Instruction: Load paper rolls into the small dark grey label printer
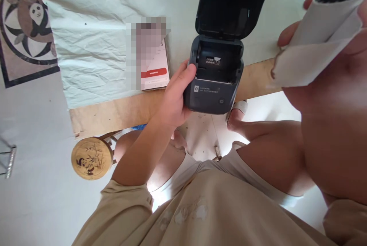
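My left hand (179, 95) grips a small dark grey label printer (210, 97) by its left side, thumb on the upper edge. The printer's black lid (229, 5) stands raised, and its paper bay (212, 57) shows a small printed sticker and no roll inside. Close to the camera on the right, my right hand (338, 74) is wrapped around a white paper roll (321, 28). The roll's end looks dark inside, and a loose flap of paper hangs from it. Part of that hand runs out of the frame.
A phone (156, 66), partly blurred out, lies near the front edge of a table with a pale green cloth (100, 47) and a bare wooden edge (114, 112). A round wooden stool (91, 158) stands at lower left. A panda picture (28, 24) is beyond the cloth.
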Action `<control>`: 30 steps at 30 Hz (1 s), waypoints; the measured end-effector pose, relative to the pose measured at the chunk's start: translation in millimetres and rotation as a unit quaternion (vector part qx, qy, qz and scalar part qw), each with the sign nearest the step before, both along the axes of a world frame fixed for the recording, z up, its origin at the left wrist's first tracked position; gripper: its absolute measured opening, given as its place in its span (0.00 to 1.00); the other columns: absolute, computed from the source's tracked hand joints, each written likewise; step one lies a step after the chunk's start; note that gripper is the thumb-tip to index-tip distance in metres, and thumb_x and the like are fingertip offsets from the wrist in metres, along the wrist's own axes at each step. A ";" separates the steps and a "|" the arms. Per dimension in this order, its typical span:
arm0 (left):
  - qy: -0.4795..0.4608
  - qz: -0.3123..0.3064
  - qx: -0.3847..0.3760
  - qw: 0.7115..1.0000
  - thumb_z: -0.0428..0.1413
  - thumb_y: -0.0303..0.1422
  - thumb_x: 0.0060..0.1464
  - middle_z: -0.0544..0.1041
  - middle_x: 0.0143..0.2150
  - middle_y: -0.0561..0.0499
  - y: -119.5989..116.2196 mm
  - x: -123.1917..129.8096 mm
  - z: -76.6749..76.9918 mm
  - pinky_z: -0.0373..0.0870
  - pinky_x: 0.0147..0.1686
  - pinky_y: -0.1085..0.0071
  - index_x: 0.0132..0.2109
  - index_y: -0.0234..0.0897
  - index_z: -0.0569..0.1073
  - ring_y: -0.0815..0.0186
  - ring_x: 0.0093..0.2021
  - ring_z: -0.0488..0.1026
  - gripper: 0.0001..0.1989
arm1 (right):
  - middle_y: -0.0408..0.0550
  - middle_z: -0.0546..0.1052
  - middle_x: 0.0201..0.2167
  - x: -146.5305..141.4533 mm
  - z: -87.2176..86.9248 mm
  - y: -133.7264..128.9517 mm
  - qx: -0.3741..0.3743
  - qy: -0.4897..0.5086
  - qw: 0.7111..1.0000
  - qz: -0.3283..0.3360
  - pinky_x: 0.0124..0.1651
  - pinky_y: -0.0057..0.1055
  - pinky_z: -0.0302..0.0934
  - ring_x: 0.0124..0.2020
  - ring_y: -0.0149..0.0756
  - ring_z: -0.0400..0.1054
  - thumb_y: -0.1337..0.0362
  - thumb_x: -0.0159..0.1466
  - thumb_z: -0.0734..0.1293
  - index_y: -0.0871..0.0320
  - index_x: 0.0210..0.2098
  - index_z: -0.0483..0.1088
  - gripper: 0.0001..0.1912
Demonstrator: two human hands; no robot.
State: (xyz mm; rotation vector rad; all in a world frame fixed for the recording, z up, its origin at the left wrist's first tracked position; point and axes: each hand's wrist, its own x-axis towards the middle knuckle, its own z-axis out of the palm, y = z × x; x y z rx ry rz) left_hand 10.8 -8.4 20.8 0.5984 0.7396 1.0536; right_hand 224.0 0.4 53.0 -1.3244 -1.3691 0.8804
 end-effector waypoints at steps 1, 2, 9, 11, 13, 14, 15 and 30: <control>-0.003 0.001 0.002 1.000 0.54 0.42 0.59 0.77 0.35 0.52 0.4 -0.4 -0.9 0.76 0.35 0.75 0.43 0.38 0.74 0.66 0.42 0.79 0.13 | 0.46 0.68 0.30 3.8 -8.3 3.3 -0.009 -0.003 1.000 -0.010 0.21 0.29 0.53 0.25 0.29 0.63 0.52 0.62 0.61 0.50 0.42 0.68 0.13; -0.006 0.001 0.003 1.000 0.54 0.42 0.59 0.78 0.35 0.52 0.6 -0.7 -1.5 0.77 0.39 0.73 0.43 0.38 0.75 0.66 0.44 0.79 0.13 | 0.46 0.67 0.30 7.0 -16.1 5.8 -0.023 -0.012 1.000 -0.012 0.20 0.28 0.50 0.23 0.27 0.60 0.53 0.61 0.62 0.51 0.42 0.67 0.13; -0.005 -0.024 0.009 1.000 0.53 0.40 0.60 0.79 0.37 0.51 2.3 -0.6 -1.3 0.77 0.48 0.69 0.44 0.38 0.75 0.63 0.51 0.77 0.12 | 0.49 0.72 0.40 8.8 -25.0 3.1 0.049 -0.295 0.954 -0.023 0.50 0.37 0.63 0.47 0.38 0.64 0.66 0.55 0.68 0.54 0.40 0.67 0.13; -0.005 -0.019 0.002 1.000 0.54 0.39 0.60 0.79 0.35 0.52 2.5 0.4 -0.1 0.77 0.48 0.69 0.43 0.37 0.75 0.62 0.51 0.78 0.11 | 0.50 0.71 0.45 7.5 -23.1 4.5 0.032 -0.311 0.950 -0.013 0.46 0.35 0.64 0.47 0.38 0.65 0.65 0.55 0.68 0.54 0.45 0.66 0.17; -0.003 -0.010 -0.012 1.000 0.54 0.39 0.59 0.79 0.36 0.53 2.5 1.3 1.4 0.76 0.49 0.69 0.42 0.39 0.75 0.62 0.52 0.77 0.10 | 0.50 0.71 0.47 8.3 -25.2 8.3 0.012 -0.313 0.950 -0.013 0.46 0.36 0.63 0.45 0.38 0.66 0.64 0.56 0.68 0.53 0.48 0.64 0.20; 0.000 -0.007 -0.020 1.000 0.54 0.39 0.59 0.79 0.36 0.53 2.4 1.6 2.1 0.76 0.49 0.70 0.41 0.39 0.75 0.62 0.53 0.77 0.10 | 0.50 0.71 0.47 9.5 -27.5 10.5 0.006 -0.320 0.947 -0.017 0.47 0.37 0.63 0.45 0.38 0.66 0.64 0.56 0.68 0.53 0.49 0.64 0.21; 0.004 -0.005 -0.025 1.000 0.54 0.39 0.59 0.80 0.37 0.52 2.4 1.7 2.6 0.76 0.49 0.70 0.41 0.40 0.75 0.62 0.54 0.77 0.10 | 0.50 0.72 0.46 10.9 -29.9 12.6 0.001 -0.330 0.944 -0.020 0.49 0.39 0.62 0.45 0.39 0.67 0.64 0.56 0.68 0.53 0.49 0.64 0.21; -0.001 -0.024 0.002 1.000 0.53 0.43 0.58 0.80 0.43 0.51 2.3 0.5 -3.3 0.73 0.53 0.69 0.44 0.39 0.73 0.60 0.56 0.75 0.13 | 0.44 0.75 0.36 -29.0 -12.3 -30.4 -0.102 -0.135 0.973 0.157 0.34 0.29 0.66 0.30 0.27 0.69 0.48 0.66 0.57 0.52 0.66 0.44 0.34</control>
